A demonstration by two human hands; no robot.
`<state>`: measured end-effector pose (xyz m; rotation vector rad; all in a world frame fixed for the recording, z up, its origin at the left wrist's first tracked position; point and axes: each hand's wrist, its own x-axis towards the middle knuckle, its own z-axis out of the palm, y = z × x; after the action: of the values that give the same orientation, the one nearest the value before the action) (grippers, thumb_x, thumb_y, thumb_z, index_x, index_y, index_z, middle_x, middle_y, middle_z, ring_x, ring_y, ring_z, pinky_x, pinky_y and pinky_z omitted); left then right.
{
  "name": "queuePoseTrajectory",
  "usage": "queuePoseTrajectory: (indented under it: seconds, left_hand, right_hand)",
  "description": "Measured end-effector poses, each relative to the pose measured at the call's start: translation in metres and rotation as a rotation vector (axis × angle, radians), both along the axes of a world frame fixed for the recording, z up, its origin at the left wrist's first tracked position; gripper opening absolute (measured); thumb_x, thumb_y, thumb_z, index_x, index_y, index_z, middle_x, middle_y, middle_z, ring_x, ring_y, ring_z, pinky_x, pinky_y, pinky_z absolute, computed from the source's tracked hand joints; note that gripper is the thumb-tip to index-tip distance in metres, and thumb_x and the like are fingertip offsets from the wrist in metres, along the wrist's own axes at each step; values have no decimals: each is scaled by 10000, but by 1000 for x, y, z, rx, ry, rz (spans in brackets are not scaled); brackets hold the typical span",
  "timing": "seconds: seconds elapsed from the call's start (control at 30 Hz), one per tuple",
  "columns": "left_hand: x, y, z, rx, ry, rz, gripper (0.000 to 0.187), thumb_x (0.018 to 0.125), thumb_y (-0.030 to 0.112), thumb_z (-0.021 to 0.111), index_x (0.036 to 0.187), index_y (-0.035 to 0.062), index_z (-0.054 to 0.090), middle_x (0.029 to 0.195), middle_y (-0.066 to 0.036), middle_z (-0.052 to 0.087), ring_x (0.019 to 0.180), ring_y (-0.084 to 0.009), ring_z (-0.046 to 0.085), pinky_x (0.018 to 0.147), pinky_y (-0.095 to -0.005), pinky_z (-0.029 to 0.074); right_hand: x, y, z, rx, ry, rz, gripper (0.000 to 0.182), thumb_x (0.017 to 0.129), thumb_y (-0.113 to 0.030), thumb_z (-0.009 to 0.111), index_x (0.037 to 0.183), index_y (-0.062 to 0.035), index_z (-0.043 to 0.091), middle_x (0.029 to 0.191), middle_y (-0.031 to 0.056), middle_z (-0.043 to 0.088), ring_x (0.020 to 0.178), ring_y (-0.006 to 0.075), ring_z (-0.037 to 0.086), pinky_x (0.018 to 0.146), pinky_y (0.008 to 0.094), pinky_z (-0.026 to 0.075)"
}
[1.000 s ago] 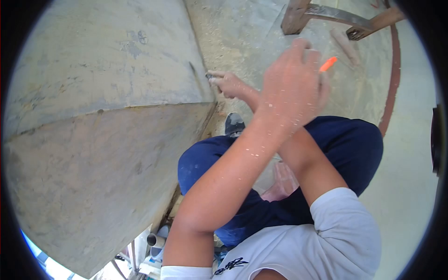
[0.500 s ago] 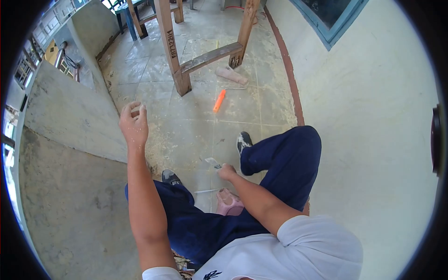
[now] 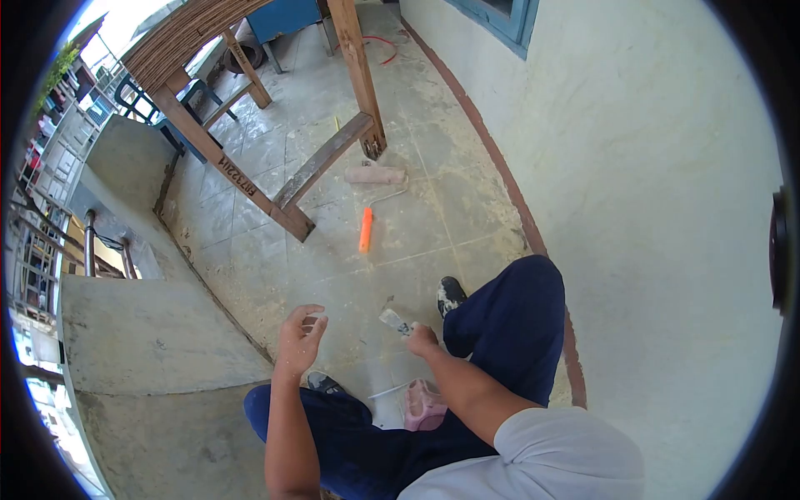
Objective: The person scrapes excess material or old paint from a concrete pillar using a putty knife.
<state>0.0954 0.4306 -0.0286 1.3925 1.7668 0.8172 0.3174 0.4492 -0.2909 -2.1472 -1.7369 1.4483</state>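
My right hand is closed around the handle of a flat paintbrush, its pale tip pointing up and left over the tiled floor. My left hand is raised in front of the left knee, fingers loosely curved and thumb apart, holding nothing. Pale specks dot that hand and wrist. Below my right hand, between my legs, stands a pink plastic container, partly hidden by the trousers. A thin white stick shows at its left side.
A paint roller with an orange handle lies on the floor ahead. Beyond it stands a wooden table with a low crossbar. A low concrete wall runs along the left, a pale wall along the right.
The view has tilted and turned, showing more of the table. My left hand has come down and closer to the right hand. My right hand keeps hold of the paintbrush.
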Motion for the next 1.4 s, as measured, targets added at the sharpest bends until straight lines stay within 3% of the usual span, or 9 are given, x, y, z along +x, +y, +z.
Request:
queuePoseTrajectory:
  seconds: [0.23,0.4,0.57,0.83,0.97,1.03,1.13,1.3,1.4]
  left_hand:
    - [14,22,-1,-73,-41,-110,234,872,134,615,1068,5,601,906,-91,636,805,-166,605,726,-300,484]
    - [-19,41,-6,-208,156,-122,321,818,187,665,1069,-4,606,1019,-207,619,851,-295,637,679,-363,521]
    - [-90,66,-52,-427,270,-95,385,827,231,652,1120,-8,580,1025,-209,624,869,-300,638,733,-377,511]
    - [-110,85,-106,-650,127,-72,417,840,264,632,1155,-1,564,1024,-217,639,855,-328,651,738,-390,509]
    - [-90,35,-148,-575,146,-46,350,839,207,615,1129,14,581,963,-184,659,820,-318,657,720,-394,511]
    - [-75,17,-112,-547,208,-161,335,837,188,609,1124,18,585,954,-179,660,810,-313,659,711,-395,513]
    - [-56,29,-12,-553,252,-341,322,832,157,598,1127,27,587,917,-173,660,793,-304,661,685,-390,519]
    - [-24,90,193,-600,282,-100,298,838,104,585,1123,16,586,884,-154,666,751,-257,660,651,-345,529]
    - [3,139,294,-579,175,-33,291,847,71,573,1131,9,577,907,-149,663,758,-247,654,651,-329,530]
  right_hand:
    - [-39,-2,-15,36,100,16,373,739,-281,661,1060,-101,600,1049,171,639,998,353,603,863,430,487]
    - [-42,5,-49,-145,-199,321,284,823,-190,545,1084,-102,615,1048,156,651,1028,331,612,868,461,480]
    - [-24,23,-74,-298,-481,735,276,839,-160,524,1062,-75,664,1071,136,658,999,295,640,779,478,502]
    - [-39,143,-21,-288,-616,582,253,824,-139,531,990,-61,705,1034,142,671,937,297,657,747,417,534]
    - [-39,177,-22,-159,-326,550,255,812,-153,534,966,-30,696,985,156,679,930,311,658,770,413,533]
    - [-30,188,23,-68,-257,603,260,810,-161,534,963,-22,691,977,159,679,932,315,657,781,410,531]
    - [-2,223,183,-178,-153,173,309,820,-222,556,966,32,651,1023,243,640,990,367,617,837,437,503]
    - [114,200,278,-243,-98,-70,407,780,-314,608,951,55,619,872,258,644,875,395,632,797,441,502]
    - [173,210,400,-178,-183,-300,439,777,-387,635,916,30,619,849,261,634,858,405,621,772,450,482]
